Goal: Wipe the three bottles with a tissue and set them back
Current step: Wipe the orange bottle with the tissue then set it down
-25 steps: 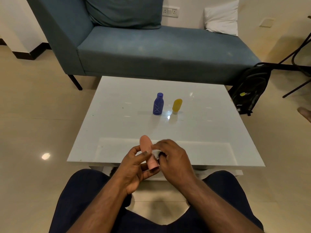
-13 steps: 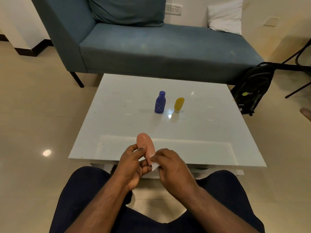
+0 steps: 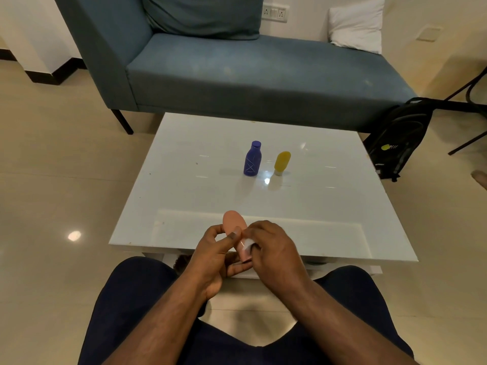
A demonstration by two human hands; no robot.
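Note:
A pink bottle with a rounded top is held over the near edge of the white table. My left hand grips it from the left, thumb and fingers around its lower half. My right hand presses a small white tissue against the bottle's lower part; most of the tissue is hidden under the fingers. A blue bottle with white line markings stands upright mid-table. Right beside it, apart, stands a smaller yellow bottle.
A blue sofa with a white cushion runs behind the table. A black backpack leans on the floor at the table's right. My knees in dark trousers sit under the near table edge.
The tissue hand has slid a little along the pink bottle's lower part. The bottle stays in my left hand, tilted slightly differently. The other two bottles have not moved.

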